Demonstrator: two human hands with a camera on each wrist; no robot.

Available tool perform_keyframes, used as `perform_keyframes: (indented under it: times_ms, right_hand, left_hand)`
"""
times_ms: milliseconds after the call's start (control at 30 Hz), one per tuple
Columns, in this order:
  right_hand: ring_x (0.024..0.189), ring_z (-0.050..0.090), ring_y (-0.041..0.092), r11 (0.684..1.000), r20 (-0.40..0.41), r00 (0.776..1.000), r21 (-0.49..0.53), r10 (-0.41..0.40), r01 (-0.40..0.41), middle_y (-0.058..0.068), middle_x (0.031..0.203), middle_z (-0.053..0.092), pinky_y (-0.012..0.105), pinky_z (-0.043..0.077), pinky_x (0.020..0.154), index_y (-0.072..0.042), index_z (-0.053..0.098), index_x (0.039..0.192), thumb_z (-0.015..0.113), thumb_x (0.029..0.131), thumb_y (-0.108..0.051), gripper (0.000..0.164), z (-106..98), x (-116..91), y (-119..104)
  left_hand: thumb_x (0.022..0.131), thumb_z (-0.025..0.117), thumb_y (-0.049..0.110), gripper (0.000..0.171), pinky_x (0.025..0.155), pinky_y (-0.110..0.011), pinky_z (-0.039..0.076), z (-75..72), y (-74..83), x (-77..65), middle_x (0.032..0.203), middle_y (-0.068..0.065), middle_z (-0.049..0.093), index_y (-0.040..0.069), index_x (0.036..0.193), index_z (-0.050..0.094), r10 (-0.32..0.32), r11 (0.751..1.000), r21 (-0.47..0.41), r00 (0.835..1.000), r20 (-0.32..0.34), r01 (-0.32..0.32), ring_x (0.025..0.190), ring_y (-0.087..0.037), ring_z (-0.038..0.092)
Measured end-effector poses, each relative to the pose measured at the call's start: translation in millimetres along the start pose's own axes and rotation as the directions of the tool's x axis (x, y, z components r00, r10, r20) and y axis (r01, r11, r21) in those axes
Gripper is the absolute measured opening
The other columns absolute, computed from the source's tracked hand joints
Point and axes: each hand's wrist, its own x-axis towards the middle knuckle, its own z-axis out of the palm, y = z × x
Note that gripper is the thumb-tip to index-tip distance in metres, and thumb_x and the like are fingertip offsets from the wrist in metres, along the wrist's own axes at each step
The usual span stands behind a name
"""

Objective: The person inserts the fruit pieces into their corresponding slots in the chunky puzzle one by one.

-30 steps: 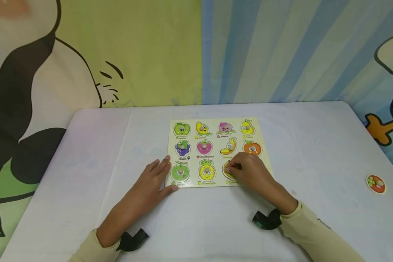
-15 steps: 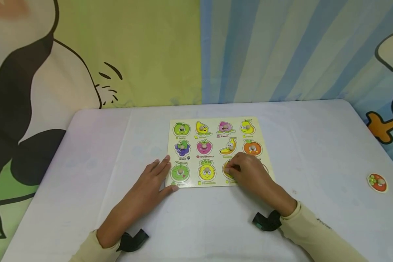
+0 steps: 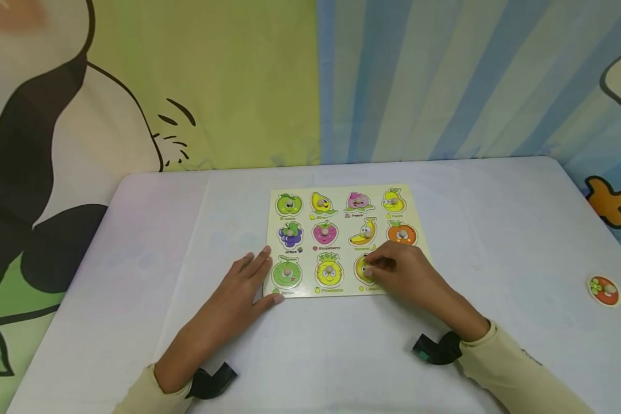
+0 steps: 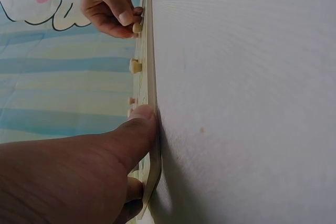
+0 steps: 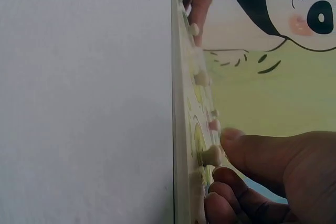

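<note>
A pale yellow fruit peg puzzle board (image 3: 348, 271) lies on the table, its pieces carrying small round wooden knobs. My left hand (image 3: 233, 302) rests at the board's front left corner, fingers along the left side, thumb on the front edge beside the melon piece (image 3: 287, 279). My right hand (image 3: 411, 276) is over the lower right, with thumb and fingertips around the yellow lemon piece (image 3: 361, 267). In the right wrist view its wooden knob (image 5: 212, 156) stands between thumb and fingers, which look slightly apart from it. The right hand hides the board's lower right corner.
A loose round orange-red puzzle piece (image 3: 604, 290) with a green leaf and a knob lies at the table's far right. White cloth (image 3: 227, 213) covers the table. Behind it hangs a printed cartoon backdrop (image 3: 248, 86).
My right hand has drawn slightly to the right, off the lemon piece's knob, and more of that piece shows. My left hand stays at the board's corner.
</note>
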Motion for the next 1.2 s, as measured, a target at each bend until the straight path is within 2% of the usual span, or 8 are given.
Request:
perform_keyframes:
  times_ms: [167, 367, 833, 1200]
  right_hand:
    - [0.072, 0.057, 0.011, 1.000, -0.013, 1.000, 0.010, -0.003, 0.004, -0.006, 0.080, 0.062, 0.024, 0.049, 0.062, -0.011, 0.074, 0.092, 0.081, 0.081, -0.011, 0.013, -10, -5, 5]
    - [0.074, 0.059, 0.016, 0.997, -0.032, 0.997, 0.020, 0.068, -0.068, -0.003, 0.082, 0.063, 0.024, 0.050, 0.062, -0.007, 0.073, 0.100, 0.077, 0.082, -0.005, 0.019, -26, -15, 15]
    - [0.077, 0.060, 0.019, 0.991, -0.188, 0.981, -0.110, 0.049, -0.071, 0.003, 0.088, 0.066, 0.014, 0.046, 0.064, -0.005, 0.072, 0.103, 0.078, 0.084, -0.010, 0.021, -72, -29, 36]
    - [0.075, 0.051, -0.009, 0.970, -0.284, 0.958, -0.214, 0.050, -0.114, 0.010, 0.091, 0.067, 0.006, 0.042, 0.061, -0.003, 0.072, 0.106, 0.079, 0.083, -0.009, 0.024, -115, -61, 88]
  left_hand:
    - [0.084, 0.077, 0.038, 0.082, 0.106, -0.052, 0.035, 0.7, 0.1, 0.0, 0.157, -0.011, 0.027, 0.000, 0.147, 0.039, -0.001, 1.000, 0.000, 1.000, 0.002, 0.001, 0.140, -0.040, 0.027]
    - [0.084, 0.076, 0.037, 0.082, 0.106, -0.052, 0.036, 2.2, 0.6, 0.1, 0.158, -0.010, 0.027, 0.000, 0.147, 0.039, 0.000, 1.000, -0.007, 1.000, 0.005, 0.000, 0.140, -0.040, 0.026]
    - [0.084, 0.076, 0.038, 0.082, 0.106, -0.051, 0.036, 3.5, 1.9, 1.6, 0.158, -0.010, 0.026, 0.001, 0.147, 0.039, 0.016, 1.000, -0.016, 1.000, -0.008, -0.016, 0.140, -0.040, 0.026]
    - [0.084, 0.076, 0.039, 0.083, 0.105, -0.051, 0.037, 2.8, 4.2, 4.3, 0.158, -0.009, 0.025, 0.002, 0.149, 0.038, 0.005, 1.000, -0.014, 1.000, 0.009, -0.005, 0.140, -0.039, 0.025]
